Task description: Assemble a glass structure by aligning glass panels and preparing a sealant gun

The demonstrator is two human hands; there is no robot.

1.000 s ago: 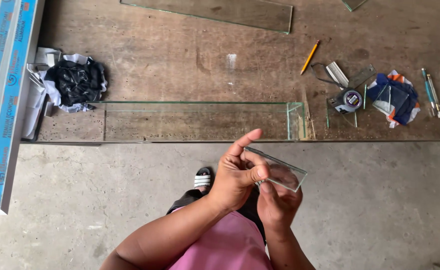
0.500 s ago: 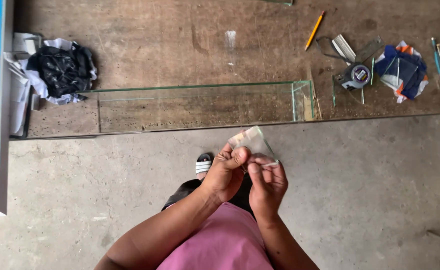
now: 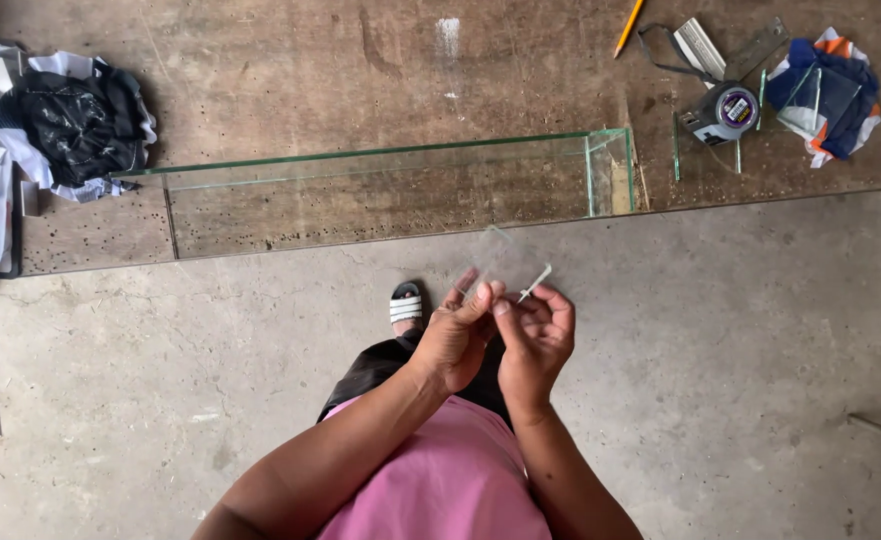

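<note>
I hold a small clear glass piece [image 3: 503, 262] in front of my body, above the concrete floor. My left hand [image 3: 457, 338] pinches its near edge with thumb and fingers. My right hand [image 3: 534, 338] grips it from the right, fingers curled at the same edge. A long, narrow glass box [image 3: 380, 190] lies on the wooden table [image 3: 290, 70] just beyond my hands, near the table's front edge.
On the table's right end lie a tape measure [image 3: 730, 110], a pencil [image 3: 628, 27], small glass strips and a blue and orange cloth [image 3: 828, 90]. A black bag on crumpled paper [image 3: 75, 120] sits at the left. My sandalled foot [image 3: 406, 302] shows below the glass piece.
The view has shifted, so the table sits higher in frame. My hands have turned the small glass piece, and both now pinch its near edge closer together.
</note>
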